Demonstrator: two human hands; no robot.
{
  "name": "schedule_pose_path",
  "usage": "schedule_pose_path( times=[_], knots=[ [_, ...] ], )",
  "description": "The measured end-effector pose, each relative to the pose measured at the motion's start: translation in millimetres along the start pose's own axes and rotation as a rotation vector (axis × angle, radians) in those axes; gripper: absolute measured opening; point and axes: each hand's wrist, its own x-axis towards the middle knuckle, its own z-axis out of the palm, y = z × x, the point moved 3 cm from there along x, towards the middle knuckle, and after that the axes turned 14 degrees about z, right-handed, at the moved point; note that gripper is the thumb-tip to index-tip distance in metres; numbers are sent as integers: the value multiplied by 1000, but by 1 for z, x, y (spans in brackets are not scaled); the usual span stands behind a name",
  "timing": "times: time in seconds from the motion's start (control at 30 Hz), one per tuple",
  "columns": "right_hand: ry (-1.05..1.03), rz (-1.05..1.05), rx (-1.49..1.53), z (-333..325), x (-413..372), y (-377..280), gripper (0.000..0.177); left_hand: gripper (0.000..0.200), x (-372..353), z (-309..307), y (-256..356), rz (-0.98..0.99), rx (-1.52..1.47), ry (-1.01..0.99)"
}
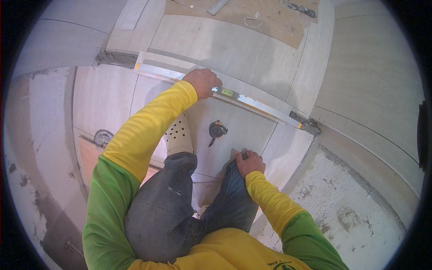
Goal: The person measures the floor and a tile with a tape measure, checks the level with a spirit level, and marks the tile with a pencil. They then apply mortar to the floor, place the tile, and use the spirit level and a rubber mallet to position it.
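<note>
My left hand (202, 82) is closed around the middle of a long silver spirit level (265, 109) with orange end caps. Beside my fingers its greenish-yellow vial (227, 92) shows. The level lies along a narrow pale tile strip (243, 93) that crosses the doorway. My right hand (250, 163) rests on my bent knee in grey jeans (234, 193), fingers apart and holding nothing. On the floor tile (245, 128) between my hands sits a black and orange tape measure (218, 129).
Cardboard (265, 24) with tools on it covers the tiles beyond the strip. Grey mortar gaps (118, 58) show at the strip's ends. A floor drain or round cutout (103, 137) is at the left. Walls close in on both sides. My beige clog (179, 135) stands behind the level.
</note>
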Motion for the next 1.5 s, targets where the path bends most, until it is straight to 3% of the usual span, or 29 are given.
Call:
schedule_pose_path(
  times=[0.2, 0.43, 0.67, 0.97, 1.2, 1.5],
  knots=[
    [-14, 2, -10, 2, 2, 1, 70, 28, -1, -1, 3, 15, 25, -25],
    [11, -19, 6, -2, 2, 6, 68, 30, -40, -15, 30, 104, 25, 82],
    [11, -7, -11, -3, 1, 9, 69, 36, -99, 32, 37, 53, -121, 35],
    [10, -68, 27, 1, 2, 6, 69, 34, -85, 53, 28, 12, -1, 120],
    [79, -61, 48, 11, 5, 3, 67, 31, -81, 85, 13, -29, 100, 79],
    [132, -41, -12, 14, 5, -1, 65, 27, -96, 75, 10, -36, -17, 108]
  ],
)
